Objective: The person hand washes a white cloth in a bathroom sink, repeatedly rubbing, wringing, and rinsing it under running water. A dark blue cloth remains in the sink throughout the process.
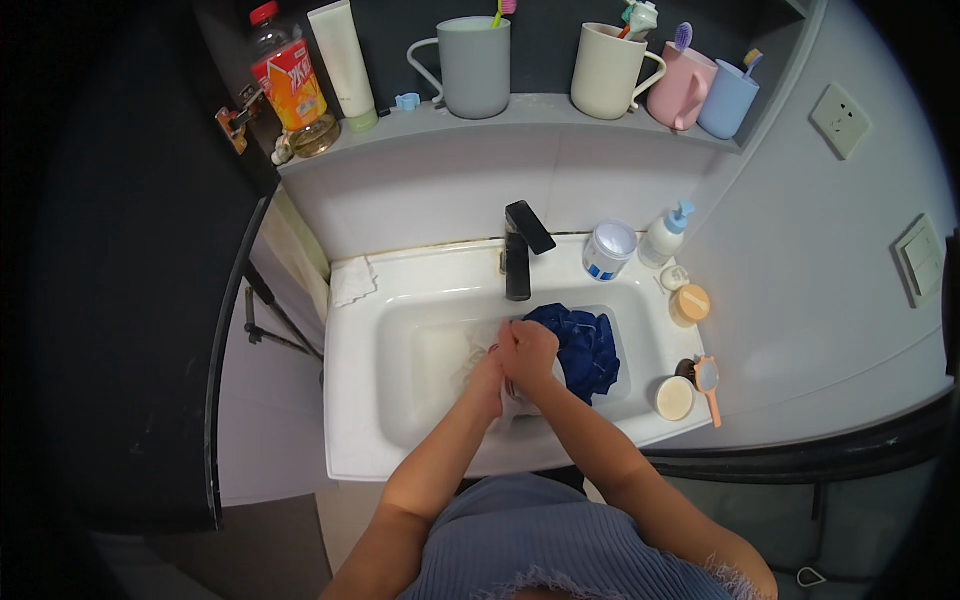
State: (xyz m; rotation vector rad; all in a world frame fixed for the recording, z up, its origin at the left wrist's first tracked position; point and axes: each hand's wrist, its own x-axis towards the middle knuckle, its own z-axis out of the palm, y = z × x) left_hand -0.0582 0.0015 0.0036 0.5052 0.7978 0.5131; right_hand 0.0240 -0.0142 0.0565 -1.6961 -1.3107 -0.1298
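Note:
In the head view, my left hand (489,379) and my right hand (531,349) are pressed together over the white sink basin (394,360). Between and below them is a wet white cloth (525,405), bunched up and partly hidden by my hands and wrists. My right hand is curled into a fist on the cloth; most of my left hand's fingers are hidden behind it. Just right of my hands lies a crumpled dark blue cloth (589,349) in the basin. The black faucet (517,262) stands beyond my hands, its spout towards me.
On the rim are a white tub (610,251), a pump bottle (664,238), an orange-lidded jar (688,305), an open round container (674,398), a hand mirror (707,382) and a folded white cloth (352,281). A shelf (540,105) above holds cups and bottles. A black cabinet door (150,300) stands left.

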